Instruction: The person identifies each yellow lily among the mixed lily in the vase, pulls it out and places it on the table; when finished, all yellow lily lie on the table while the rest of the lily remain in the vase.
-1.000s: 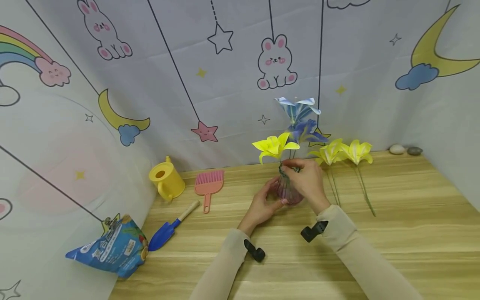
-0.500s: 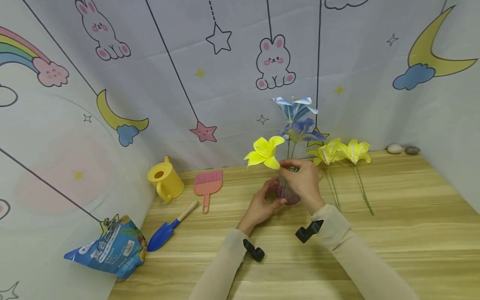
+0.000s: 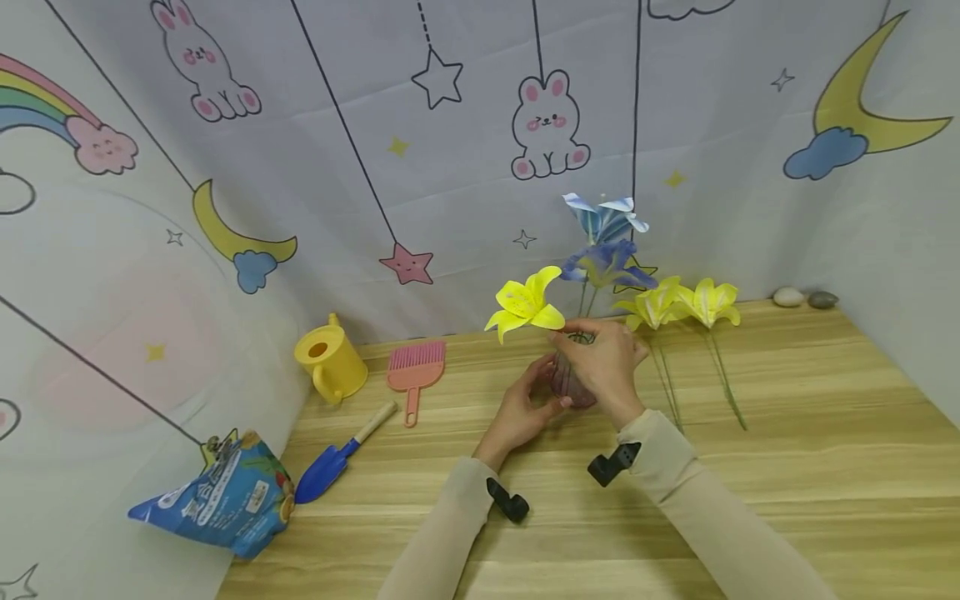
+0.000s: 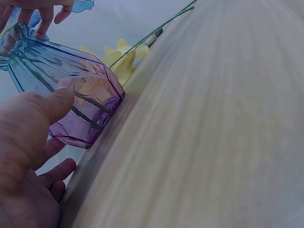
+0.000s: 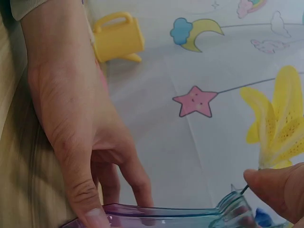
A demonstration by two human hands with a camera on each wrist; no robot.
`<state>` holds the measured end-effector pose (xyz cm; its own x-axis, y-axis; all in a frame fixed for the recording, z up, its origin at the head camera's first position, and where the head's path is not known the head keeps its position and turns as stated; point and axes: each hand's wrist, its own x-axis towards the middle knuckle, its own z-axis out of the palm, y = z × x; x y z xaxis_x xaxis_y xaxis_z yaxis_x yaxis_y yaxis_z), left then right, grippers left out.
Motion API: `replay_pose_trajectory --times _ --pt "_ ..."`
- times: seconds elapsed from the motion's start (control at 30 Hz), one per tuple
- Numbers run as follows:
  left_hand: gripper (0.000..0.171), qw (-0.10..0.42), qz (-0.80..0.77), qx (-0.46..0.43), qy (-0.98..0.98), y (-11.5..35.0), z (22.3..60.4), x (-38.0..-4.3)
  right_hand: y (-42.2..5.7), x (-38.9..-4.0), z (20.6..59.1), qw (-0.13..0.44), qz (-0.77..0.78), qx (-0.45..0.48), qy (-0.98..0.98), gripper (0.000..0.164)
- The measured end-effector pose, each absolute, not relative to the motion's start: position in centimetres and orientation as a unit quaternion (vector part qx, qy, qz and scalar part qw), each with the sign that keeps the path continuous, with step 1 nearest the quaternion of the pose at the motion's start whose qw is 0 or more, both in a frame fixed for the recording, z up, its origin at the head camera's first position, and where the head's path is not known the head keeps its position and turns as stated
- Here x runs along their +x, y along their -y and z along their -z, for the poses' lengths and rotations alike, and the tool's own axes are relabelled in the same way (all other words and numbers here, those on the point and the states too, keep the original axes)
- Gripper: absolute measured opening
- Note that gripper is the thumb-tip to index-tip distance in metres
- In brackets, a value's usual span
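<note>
A ribbed see-through vase, blue at the neck and purple at the base, stands on the table. My left hand grips its lower part, with the thumb against the near side in the left wrist view. Over the mouth, my right hand pinches the stem of a yellow lily just below the bloom. This lily leans left, and its stem enters the neck in the right wrist view. A light blue flower and a darker blue flower rise from the vase; stems show through the wall.
Two yellow lilies lie at the right, beside two stones. At the left are a yellow watering can, a pink brush, a blue trowel and a blue bag. A printed curtain borders the back.
The yellow lily has tipped left and turned to face me more. My right hand has shifted slightly left with it. The blue blooms sway a little; my left hand stays on the vase.
</note>
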<state>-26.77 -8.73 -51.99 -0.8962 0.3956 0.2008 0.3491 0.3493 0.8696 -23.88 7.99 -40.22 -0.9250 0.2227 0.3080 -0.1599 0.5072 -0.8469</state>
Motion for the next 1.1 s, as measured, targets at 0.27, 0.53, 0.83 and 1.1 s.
replay_pose_trajectory --times 0.27,0.53,0.83,1.1 --pt "0.078 0.025 -0.514 0.212 -0.831 8.6 51.9 -26.8 -7.2 -23.1 39.2 0.222 -0.493 -0.003 0.841 0.034" --pt "0.078 0.027 -0.516 0.215 -0.829 8.6 51.8 -26.7 -6.8 -23.2 38.4 0.244 -0.52 0.041 0.817 0.027" --pt "0.076 0.008 -0.508 0.231 -0.83 9.0 51.8 -27.1 -6.0 -24.3 36.4 0.218 -0.589 0.091 0.773 0.023" --pt "0.077 -0.001 -0.514 0.245 -0.822 8.9 52.0 -26.8 -5.1 -24.8 34.3 0.245 -0.605 0.115 0.749 0.019"
